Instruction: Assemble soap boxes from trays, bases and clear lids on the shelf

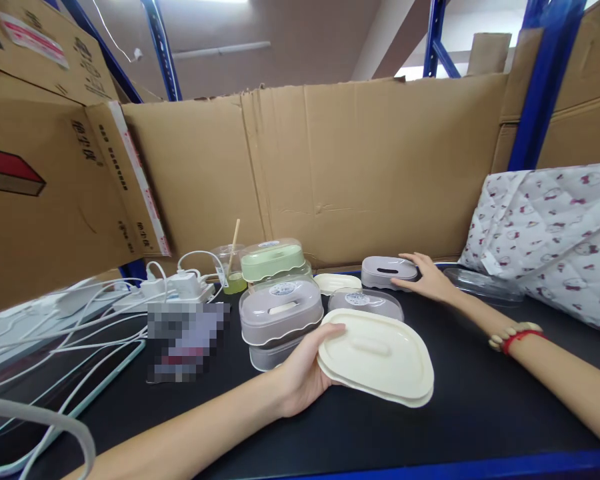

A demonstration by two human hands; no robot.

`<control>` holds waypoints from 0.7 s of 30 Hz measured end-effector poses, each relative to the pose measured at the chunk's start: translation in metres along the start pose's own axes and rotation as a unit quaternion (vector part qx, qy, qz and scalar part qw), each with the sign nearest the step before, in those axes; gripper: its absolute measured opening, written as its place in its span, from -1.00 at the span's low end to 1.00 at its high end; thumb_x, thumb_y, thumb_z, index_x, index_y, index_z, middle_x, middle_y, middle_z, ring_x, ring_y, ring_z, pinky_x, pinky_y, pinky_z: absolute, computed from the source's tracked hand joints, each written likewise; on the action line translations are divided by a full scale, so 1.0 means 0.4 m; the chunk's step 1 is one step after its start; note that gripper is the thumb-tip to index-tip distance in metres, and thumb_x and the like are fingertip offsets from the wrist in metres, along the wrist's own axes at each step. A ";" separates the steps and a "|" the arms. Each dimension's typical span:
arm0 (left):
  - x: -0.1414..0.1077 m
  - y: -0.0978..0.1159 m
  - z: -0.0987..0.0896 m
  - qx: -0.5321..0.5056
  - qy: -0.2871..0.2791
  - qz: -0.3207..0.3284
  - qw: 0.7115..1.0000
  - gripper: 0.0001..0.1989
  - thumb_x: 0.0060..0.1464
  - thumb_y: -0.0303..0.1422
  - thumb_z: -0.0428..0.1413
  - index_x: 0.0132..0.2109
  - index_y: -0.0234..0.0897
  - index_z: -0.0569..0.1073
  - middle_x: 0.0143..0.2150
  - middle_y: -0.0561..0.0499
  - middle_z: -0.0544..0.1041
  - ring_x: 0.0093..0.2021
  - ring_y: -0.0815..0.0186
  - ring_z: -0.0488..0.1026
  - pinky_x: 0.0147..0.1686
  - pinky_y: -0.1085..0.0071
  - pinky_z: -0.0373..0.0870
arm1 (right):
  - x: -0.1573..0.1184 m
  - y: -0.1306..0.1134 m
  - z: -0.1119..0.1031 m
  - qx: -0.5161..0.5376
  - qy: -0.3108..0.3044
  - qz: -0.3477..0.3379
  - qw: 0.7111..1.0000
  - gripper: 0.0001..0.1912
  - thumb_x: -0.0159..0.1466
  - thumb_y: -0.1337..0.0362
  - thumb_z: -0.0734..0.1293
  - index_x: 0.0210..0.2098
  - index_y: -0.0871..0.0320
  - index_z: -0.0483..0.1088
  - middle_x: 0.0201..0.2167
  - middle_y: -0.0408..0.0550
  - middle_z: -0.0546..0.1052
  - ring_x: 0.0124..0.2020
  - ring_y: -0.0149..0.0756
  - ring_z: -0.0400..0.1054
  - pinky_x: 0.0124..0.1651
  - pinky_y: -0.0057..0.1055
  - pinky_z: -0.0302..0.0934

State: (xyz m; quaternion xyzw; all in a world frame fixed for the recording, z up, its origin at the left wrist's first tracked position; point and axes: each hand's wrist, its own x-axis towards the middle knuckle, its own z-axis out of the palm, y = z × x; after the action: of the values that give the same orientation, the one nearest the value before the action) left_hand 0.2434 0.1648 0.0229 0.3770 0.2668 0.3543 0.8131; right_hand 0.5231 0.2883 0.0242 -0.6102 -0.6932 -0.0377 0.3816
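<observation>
My left hand [307,370] grips a cream oval lid [380,357] by its left edge, thumb on top, above the black table. My right hand [423,277] reaches to the back right, fingers apart, beside a grey-purple box with a slot [389,272]; whether the fingertips touch it is unclear. Left of the lid, a grey-purple box with a clear cover [281,310] is stacked on another one. Behind it sits a green box under a clear cover [274,261]. Another covered grey box [365,303] lies behind the lid, and a cream piece [338,284] lies farther back.
A power strip [180,290] with tangled white cables and a tablet [95,393] fill the left side. A cup with a straw [235,280] stands behind. Clear covers [483,285] and a patterned quilted bag [560,240] lie right. Cardboard [370,173] walls the back.
</observation>
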 end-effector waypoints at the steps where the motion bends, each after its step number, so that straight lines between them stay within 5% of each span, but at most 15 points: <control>1: -0.001 0.001 0.003 0.002 0.009 0.001 1.000 -0.61 0.17 -0.39 -0.11 0.07 -0.53 0.35 -0.21 -0.19 0.54 -0.28 0.30 0.51 -0.28 0.47 0.40 | 0.001 0.007 0.009 0.025 -0.013 0.010 1.000 -0.30 -0.14 -0.11 0.34 -0.09 0.16 0.34 0.05 0.17 0.32 0.12 0.01 0.17 0.12 -0.11 0.09; 8: -0.007 0.007 0.015 0.008 0.024 -0.013 1.000 -0.64 0.19 -0.39 -0.09 0.02 -0.55 0.38 -0.32 -0.14 0.55 -0.33 0.32 0.52 -0.21 0.48 0.39 | 0.003 0.004 0.019 0.101 -0.058 0.066 0.991 -0.52 -0.17 -0.10 0.35 -0.46 0.16 0.28 -0.29 0.05 0.44 -0.19 -0.08 0.34 -0.08 -0.13 0.21; 13: -0.004 0.003 0.020 0.012 0.035 0.017 0.999 -0.59 0.19 -0.36 -0.03 0.16 -0.42 0.26 -0.23 -0.12 0.55 -0.28 0.32 0.52 -0.10 0.43 0.37 | -0.006 -0.023 -0.008 0.016 0.083 0.051 0.995 -0.51 -0.05 0.02 0.38 -0.16 0.12 0.42 -0.07 0.10 0.34 0.03 -0.02 0.24 0.06 -0.11 0.12; 17: 0.003 0.000 0.018 0.000 0.040 0.029 0.999 -0.57 0.18 -0.30 -0.02 0.18 -0.33 0.24 -0.10 -0.14 0.51 -0.17 0.31 0.50 -0.05 0.40 0.35 | -0.019 -0.050 -0.028 -0.068 -0.006 0.090 0.994 -0.54 0.08 0.04 0.35 -0.05 0.05 0.45 -0.03 0.10 0.32 0.04 -0.01 0.24 0.11 -0.11 0.08; 21: 0.004 0.005 0.019 -0.007 0.046 0.028 0.999 -0.57 0.17 -0.31 -0.01 0.17 -0.30 0.25 -0.04 -0.14 0.48 -0.11 0.30 0.48 -0.01 0.39 0.34 | -0.027 -0.077 -0.034 -0.126 -0.029 0.082 0.988 -0.56 0.15 0.05 0.31 0.00 0.04 0.43 -0.04 0.11 0.33 0.04 -0.02 0.25 0.11 -0.15 0.08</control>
State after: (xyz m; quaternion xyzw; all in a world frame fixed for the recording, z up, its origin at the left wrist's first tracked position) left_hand 0.2488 0.1637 0.0285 0.3618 0.2909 0.3958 0.7923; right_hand 0.5022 0.2648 0.0402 -0.7090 -0.6416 -0.0753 0.2829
